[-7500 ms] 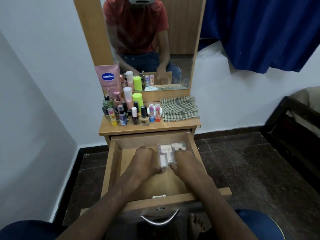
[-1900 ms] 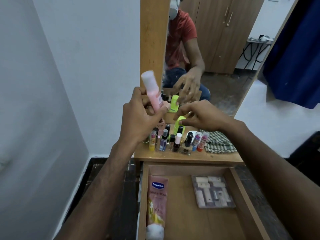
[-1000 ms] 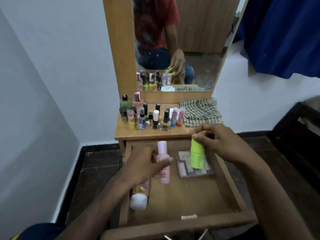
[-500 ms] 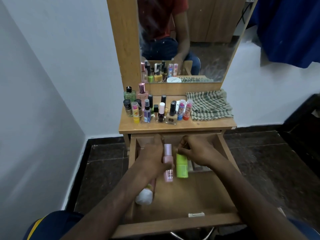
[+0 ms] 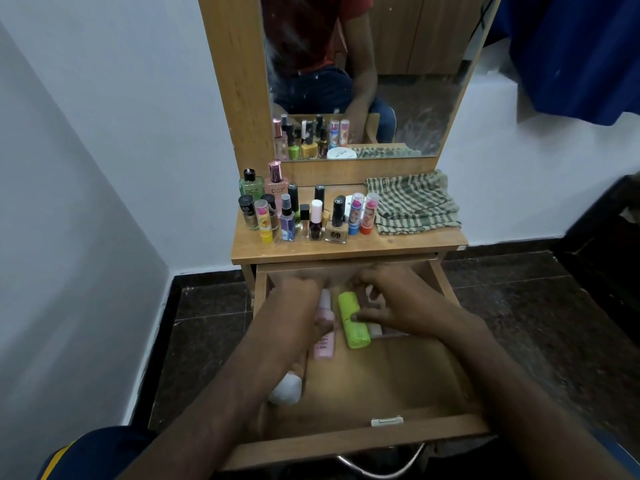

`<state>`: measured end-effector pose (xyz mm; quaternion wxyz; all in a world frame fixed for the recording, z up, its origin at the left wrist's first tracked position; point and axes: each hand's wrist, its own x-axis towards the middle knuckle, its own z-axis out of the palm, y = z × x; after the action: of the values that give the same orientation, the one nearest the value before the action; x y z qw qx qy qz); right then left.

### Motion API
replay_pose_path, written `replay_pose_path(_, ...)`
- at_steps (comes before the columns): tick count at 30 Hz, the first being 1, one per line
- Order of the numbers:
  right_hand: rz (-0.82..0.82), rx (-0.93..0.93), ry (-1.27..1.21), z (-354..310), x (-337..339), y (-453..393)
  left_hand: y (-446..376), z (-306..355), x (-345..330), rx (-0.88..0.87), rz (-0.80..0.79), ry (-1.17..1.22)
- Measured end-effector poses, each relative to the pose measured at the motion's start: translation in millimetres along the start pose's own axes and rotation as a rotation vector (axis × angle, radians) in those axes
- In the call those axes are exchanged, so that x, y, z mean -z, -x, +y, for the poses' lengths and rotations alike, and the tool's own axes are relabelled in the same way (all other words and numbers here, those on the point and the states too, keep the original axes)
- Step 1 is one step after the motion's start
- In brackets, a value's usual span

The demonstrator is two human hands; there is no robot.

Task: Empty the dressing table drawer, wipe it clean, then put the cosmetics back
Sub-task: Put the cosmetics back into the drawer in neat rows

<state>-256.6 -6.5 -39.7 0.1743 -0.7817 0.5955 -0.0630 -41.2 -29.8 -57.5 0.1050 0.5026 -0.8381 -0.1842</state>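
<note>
In the open drawer [image 5: 363,441] below the desk [image 5: 408,245], both hands are down among the cosmetics. At the far left of the drawer a pink tube with a white cap [image 5: 286,389] lies along the side wall, mostly hidden under the left forearm. The left hand [image 5: 299,306] rests over a pink bottle [image 5: 325,336] that lies flat with its white cap pointing to the back; its fingers curl round the bottle's upper part. Just beside it to the right lies a lime-green bottle [image 5: 352,320], slightly angled. The right hand [image 5: 398,303] grips this bottle, thumb on its near side and fingers bent over its far end. Under that hand a clear case of pale sticks [image 5: 375,329] shows only in part, and it is blurred.

On the desk above, a cluster of small bottles [image 5: 294,216] stands at the left: a green one, a pink one, nail polishes and a spray. Two lip balms [image 5: 362,214] stand just right of them, in front of a white jar. A folded checked cloth [image 5: 414,202] lies at the right end. The mirror [image 5: 363,74] behind reflects the bottles and the seated person. A metal handle [image 5: 377,467] hangs on the drawer front.
</note>
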Motion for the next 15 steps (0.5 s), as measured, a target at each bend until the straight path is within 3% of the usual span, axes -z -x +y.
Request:
replay_pose_path(3, -0.114, 0.080, 0.064, 0, 0, 19, 0, -11, 5, -0.017, -0.151, -0.030)
replay_pose_path(6, -0.121, 0.085, 0.068, -6, -10, 17, 1, -11, 0, -0.033, -0.232, -0.087)
replay_pose_path(15, 0.035, -0.019, 0.041, -4, -18, -2, -5, -5, -11, -0.019, -0.174, 0.012)
